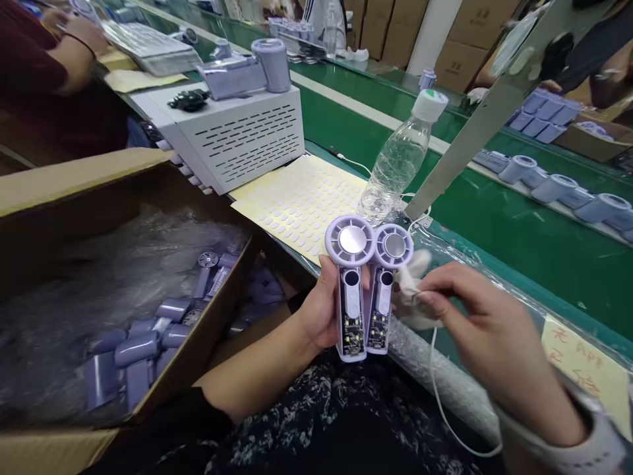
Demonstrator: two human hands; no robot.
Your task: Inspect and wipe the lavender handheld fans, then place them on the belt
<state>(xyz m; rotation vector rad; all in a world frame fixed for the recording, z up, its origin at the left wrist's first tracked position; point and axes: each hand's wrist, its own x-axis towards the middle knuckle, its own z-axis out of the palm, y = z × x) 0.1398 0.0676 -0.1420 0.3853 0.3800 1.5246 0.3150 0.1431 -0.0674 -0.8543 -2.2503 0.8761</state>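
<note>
My left hand (320, 309) is closed around two lavender handheld fans held side by side, heads up. The left fan (352, 303) sits slightly nearer me than the right fan (380, 307). Both have a round head with a silver disc, a pale button strip and a bare circuit board in the handle. Close to the right fan, my right hand (487, 330) pinches a crumpled white cloth (414, 280) between thumb and fingers. The cloth is partly blurred, and whether it touches the fan I cannot tell.
On the left, a cardboard box (208, 356) holds lavender parts and clear plastic. A sticker sheet (306, 198), a water bottle (400, 158) and a white vented machine (237, 132) stand ahead. A slanted metal post (475, 125) rises at right, before the green conveyor (534, 244). Co-workers sit nearby.
</note>
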